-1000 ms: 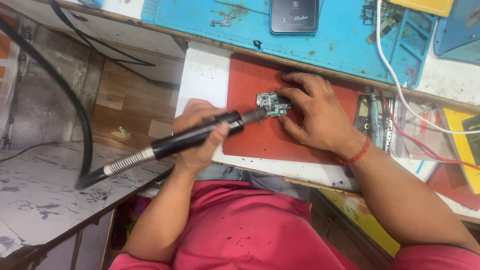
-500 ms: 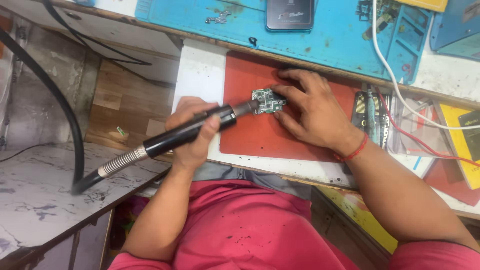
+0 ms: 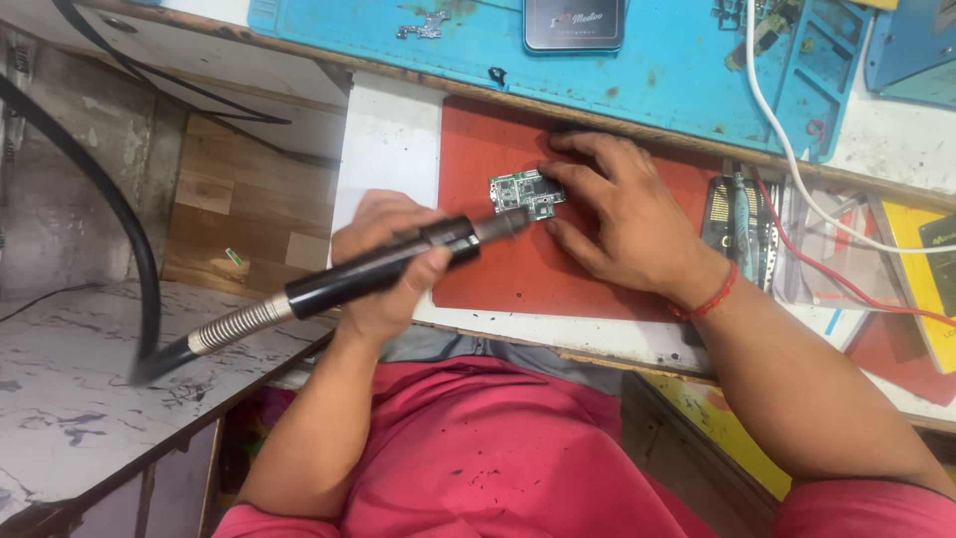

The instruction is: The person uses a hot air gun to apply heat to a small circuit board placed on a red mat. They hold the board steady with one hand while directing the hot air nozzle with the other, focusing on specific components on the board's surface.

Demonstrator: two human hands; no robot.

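Observation:
A small green circuit board (image 3: 525,193) lies on a red mat (image 3: 518,269). My right hand (image 3: 622,214) rests on the mat with its fingertips pressing the board's right edge. My left hand (image 3: 390,267) grips a black hot-air handpiece (image 3: 398,263), its metal nozzle pointing at the board's lower left corner. A thick black hose (image 3: 119,229) runs from the handpiece's ribbed rear end off to the left.
A blue work mat (image 3: 657,70) lies behind the red one with a dark device (image 3: 576,24) and small parts on it. A white cable (image 3: 797,169), red wire, black tool (image 3: 719,211) and yellow packet (image 3: 921,274) lie at the right. A marble shelf (image 3: 70,399) is at the left.
The view has shifted slightly. The handpiece has tilted and its nozzle has stayed at the board's left side. My right hand keeps holding the board.

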